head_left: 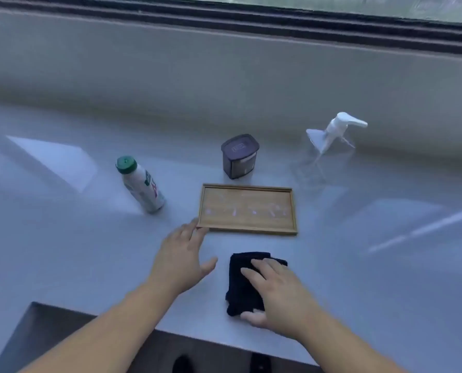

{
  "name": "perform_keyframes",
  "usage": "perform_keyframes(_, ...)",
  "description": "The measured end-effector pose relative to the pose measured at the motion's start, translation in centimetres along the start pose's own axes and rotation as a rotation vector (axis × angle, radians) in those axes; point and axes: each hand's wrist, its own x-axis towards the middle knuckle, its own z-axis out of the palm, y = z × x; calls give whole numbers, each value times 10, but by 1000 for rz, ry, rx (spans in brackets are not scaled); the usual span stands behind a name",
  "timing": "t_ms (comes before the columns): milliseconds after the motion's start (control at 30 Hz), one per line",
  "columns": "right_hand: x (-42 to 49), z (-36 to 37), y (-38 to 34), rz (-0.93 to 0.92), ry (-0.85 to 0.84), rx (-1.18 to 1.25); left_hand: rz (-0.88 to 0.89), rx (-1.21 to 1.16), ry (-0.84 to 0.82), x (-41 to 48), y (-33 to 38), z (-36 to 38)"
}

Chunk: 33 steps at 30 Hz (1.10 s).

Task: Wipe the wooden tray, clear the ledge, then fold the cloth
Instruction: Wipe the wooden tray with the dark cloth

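Observation:
A shallow wooden tray [247, 208] lies in the middle of the pale ledge [359, 251], with whitish smears on its floor. My left hand [182, 254] hovers open, its fingertips at the tray's near left corner. In front of the tray lies a dark folded cloth [242, 289]. On the cloth rests my right hand [278, 292], fingers spread flat over it and thumb at its near edge.
A white bottle with a green cap [141, 184] stands left of the tray. A dark lidded container [239, 156] stands just behind it. A clear spray bottle with a white trigger head [332, 141] stands at the back right. A window frame [251, 17] runs along the back.

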Motion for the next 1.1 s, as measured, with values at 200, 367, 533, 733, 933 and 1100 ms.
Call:
perform_keyframes(200,3,31,-1,-2,29,-120,-14,-17,86,25,-13,24)
perform_keyframes(367,13,35,1,17,363,14,-14,-65,104,36,-25,44)
perform_keyframes(533,19,-9,7,298,491,827,4,-110,211,37,-28,56)
perform_keyframes(733,30,-74,37,451,898,967,41,-90,284,40,-30,61)
perform_keyframes(933,103,-86,78,428,765,476,58,-72,310,43,-34,65)
perform_keyframes(1100,157,-56,66,494,643,143,69,-96,285,44,-39,69)
